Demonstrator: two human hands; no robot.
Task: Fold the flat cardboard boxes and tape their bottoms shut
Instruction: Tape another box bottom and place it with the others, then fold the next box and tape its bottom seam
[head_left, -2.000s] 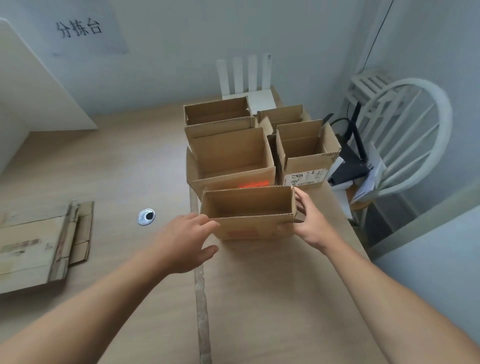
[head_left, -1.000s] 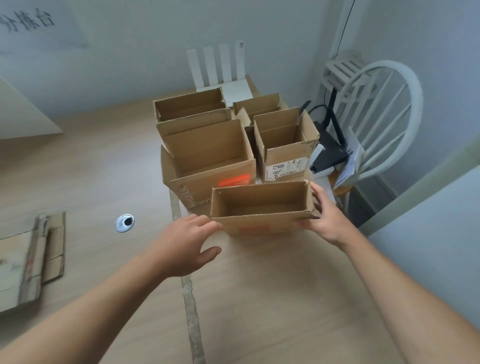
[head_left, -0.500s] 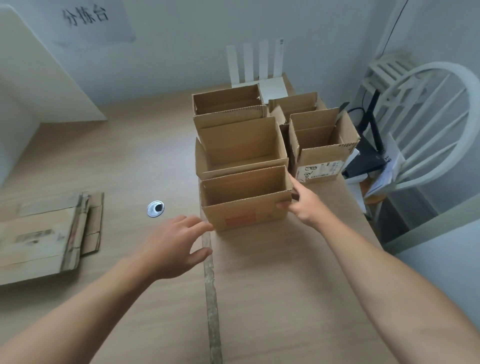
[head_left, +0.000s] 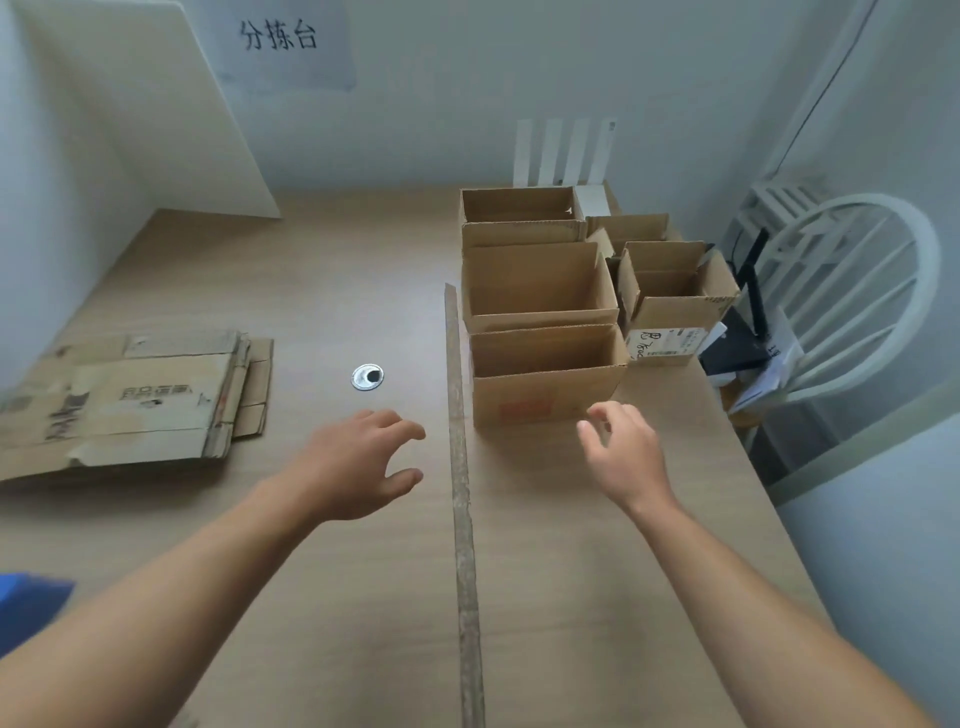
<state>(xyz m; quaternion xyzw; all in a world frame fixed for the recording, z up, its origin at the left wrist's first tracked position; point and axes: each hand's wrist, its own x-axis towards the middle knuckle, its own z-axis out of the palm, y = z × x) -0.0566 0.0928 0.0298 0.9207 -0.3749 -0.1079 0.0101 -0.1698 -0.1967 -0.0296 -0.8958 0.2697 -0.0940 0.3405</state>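
Several folded cardboard boxes stand open-topped at the back right of the wooden table (head_left: 322, 280). The nearest box (head_left: 545, 379) has an orange label on its front and sits against a larger box (head_left: 537, 288) behind it. A stack of flat cardboard boxes (head_left: 135, 400) lies at the left. My left hand (head_left: 358, 462) hovers above the table with fingers spread, left of the nearest box and apart from it. My right hand (head_left: 621, 452) hangs just in front of that box with loosely curled fingers, holding nothing.
A metal cable grommet (head_left: 367, 376) sits in the tabletop. A worn seam strip (head_left: 460, 483) runs front to back. A white chair (head_left: 852, 291) with dark devices stands past the right edge. A white board (head_left: 171, 104) leans at the back left.
The nearest box now stands on the table against the larger box. Both hands have let go and drawn back toward me.
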